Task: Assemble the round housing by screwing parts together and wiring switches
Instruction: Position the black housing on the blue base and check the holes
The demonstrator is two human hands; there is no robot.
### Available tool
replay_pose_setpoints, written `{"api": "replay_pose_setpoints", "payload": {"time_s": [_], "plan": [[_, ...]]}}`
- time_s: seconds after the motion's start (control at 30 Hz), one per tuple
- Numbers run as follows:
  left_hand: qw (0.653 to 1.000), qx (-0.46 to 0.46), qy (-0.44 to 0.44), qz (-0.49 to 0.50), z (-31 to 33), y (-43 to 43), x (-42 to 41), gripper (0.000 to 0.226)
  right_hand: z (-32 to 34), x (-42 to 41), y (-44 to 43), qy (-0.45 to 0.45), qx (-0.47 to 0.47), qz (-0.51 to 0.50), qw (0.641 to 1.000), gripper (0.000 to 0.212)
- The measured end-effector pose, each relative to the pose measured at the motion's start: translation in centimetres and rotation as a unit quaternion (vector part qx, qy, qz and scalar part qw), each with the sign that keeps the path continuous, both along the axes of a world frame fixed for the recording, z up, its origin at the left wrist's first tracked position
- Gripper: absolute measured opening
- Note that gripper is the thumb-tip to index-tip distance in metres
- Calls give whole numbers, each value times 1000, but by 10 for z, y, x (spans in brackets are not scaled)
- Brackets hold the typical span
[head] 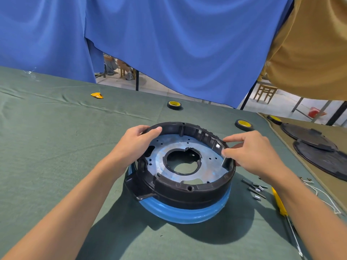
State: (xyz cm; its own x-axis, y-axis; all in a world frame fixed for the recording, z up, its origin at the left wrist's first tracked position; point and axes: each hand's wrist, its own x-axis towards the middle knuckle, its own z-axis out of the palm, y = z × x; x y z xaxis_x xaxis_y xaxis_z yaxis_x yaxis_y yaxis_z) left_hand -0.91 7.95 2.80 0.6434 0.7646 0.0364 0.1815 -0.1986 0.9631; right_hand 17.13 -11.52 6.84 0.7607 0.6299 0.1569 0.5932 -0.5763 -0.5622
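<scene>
A round black housing (pixel 187 194) with a metal plate inside and a blue ring under it lies on the green-covered table (pixel 56 147). My left hand (pixel 137 141) grips the housing's far-left rim, thumb over the top edge. My right hand (pixel 253 152) holds the right rim, its thumb and forefinger pinching at the inner wall near a small white part. Several long screws (pixel 255 188) lie on the cloth to the right of the housing. Next to them lies a yellow-handled screwdriver (pixel 281 207), beside white wires (pixel 323 194).
Two tape rolls (pixel 174 105) (pixel 243 125) sit beyond the housing, a third (pixel 274 119) on the neighbouring table. Black round covers (pixel 311 137) lie at the far right. A yellow scrap (pixel 97 95) lies at the back left. Blue curtains hang behind the table.
</scene>
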Motion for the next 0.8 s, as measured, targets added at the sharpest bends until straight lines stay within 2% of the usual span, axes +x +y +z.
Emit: {"api": "replay_pose_setpoints", "payload": {"time_s": [0.2,0.43,0.5,0.57,0.67,0.7,0.8], "plan": [[1000,5,-5,-6,-1,0,1,33,-4,2,-2,26,29,2,999,29],[1000,11,19,-16,1,2,-1,64,-8,3,-8,134,91,22,987,31],[995,71,63,18,9,-3,-4,71,-7,3,-10,144,94,36,984,28],[979,177,83,57,22,-20,-5,69,-8,5,-17,141,121,32,982,24],[947,309,87,14,42,-70,4,60,-8,14,-39,103,167,-4,981,12],[930,349,111,-21,44,-89,11,60,-9,17,-48,76,136,-2,988,7],[864,459,184,-95,37,-136,33,54,-13,22,-73,-22,-46,57,997,9]]}}
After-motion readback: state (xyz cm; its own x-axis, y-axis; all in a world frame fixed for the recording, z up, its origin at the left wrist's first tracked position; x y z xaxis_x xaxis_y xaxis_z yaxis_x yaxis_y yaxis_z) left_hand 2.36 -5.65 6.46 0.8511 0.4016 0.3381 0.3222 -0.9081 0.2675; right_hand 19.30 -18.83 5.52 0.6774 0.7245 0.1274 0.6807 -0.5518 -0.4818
